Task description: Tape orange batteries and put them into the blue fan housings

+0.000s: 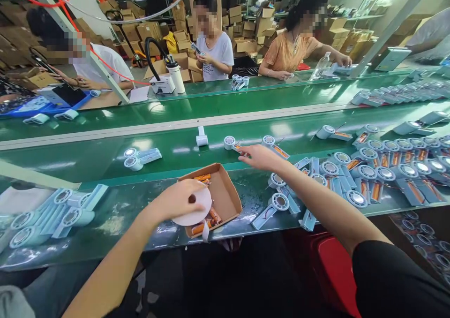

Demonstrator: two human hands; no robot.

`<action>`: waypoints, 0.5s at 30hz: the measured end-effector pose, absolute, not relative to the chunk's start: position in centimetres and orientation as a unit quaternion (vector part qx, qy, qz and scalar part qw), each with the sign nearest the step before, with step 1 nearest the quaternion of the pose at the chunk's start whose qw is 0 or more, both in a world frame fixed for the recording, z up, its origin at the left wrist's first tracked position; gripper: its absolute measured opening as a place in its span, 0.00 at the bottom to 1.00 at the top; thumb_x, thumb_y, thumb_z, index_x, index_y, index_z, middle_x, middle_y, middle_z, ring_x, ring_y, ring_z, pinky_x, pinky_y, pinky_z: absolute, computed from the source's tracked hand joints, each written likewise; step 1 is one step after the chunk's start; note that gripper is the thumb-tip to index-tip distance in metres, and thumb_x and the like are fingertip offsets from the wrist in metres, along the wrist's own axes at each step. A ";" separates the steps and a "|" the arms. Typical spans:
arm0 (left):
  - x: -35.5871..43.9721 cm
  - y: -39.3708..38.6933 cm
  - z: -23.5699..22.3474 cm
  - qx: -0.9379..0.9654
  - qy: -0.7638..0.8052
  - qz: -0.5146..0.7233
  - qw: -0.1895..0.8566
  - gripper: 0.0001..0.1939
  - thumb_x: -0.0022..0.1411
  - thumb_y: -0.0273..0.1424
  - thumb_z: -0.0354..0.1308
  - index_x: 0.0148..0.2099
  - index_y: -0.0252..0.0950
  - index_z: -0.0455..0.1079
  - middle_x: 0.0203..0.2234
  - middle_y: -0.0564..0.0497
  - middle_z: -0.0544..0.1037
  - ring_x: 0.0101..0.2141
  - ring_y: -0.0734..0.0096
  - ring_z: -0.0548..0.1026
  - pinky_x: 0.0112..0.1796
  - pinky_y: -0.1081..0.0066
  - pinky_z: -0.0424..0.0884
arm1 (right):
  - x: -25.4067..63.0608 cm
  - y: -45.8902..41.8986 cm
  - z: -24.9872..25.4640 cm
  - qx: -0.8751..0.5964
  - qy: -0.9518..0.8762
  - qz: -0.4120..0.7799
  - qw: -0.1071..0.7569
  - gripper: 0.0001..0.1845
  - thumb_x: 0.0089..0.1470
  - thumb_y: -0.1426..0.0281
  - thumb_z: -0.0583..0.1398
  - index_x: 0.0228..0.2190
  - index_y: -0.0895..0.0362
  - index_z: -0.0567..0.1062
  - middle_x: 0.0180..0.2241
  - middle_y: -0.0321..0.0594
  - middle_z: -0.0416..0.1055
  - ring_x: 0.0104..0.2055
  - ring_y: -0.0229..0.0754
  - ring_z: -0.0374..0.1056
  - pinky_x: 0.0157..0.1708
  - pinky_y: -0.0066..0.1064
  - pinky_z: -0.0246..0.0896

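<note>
My left hand is closed on a roll of white tape, its loose end hanging down. Beneath the roll stands an open cardboard box holding several orange battery cells. My right hand reaches out over the green belt, fingers at the handle of a light blue fan housing. An orange cell shows in that handle, and my fingers hide the rest of it. Just beyond my right hand lies another fan housing with wires and an orange cell.
Many fan housings crowd the right side; more lie at the left. A pair and a single part sit on the belt. Several people work across the line. A red stool stands below the table edge.
</note>
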State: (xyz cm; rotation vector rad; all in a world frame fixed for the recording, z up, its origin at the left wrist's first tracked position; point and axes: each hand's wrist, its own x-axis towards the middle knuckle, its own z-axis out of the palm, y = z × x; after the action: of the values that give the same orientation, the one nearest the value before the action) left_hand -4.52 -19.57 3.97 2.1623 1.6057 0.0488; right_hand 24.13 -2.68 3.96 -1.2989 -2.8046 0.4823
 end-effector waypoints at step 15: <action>-6.7 -33.9 -1.3 0.693 0.655 0.298 0.024 0.25 0.72 0.37 0.58 0.68 0.45 0.66 0.63 0.42 0.74 0.71 0.48 0.61 0.65 0.45 0.71 | 18.4 -23.6 -1.3 -0.175 -0.743 0.632 0.130 0.31 0.66 0.43 0.60 0.32 0.59 0.84 0.20 0.35 0.72 0.22 0.35 0.65 0.25 0.26 0.56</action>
State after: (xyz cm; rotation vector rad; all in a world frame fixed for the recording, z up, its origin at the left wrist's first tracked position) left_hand -6.70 -33.87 -1.28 2.1465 2.0286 0.9232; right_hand 18.42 -23.62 -1.33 -0.5084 -2.1597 1.8368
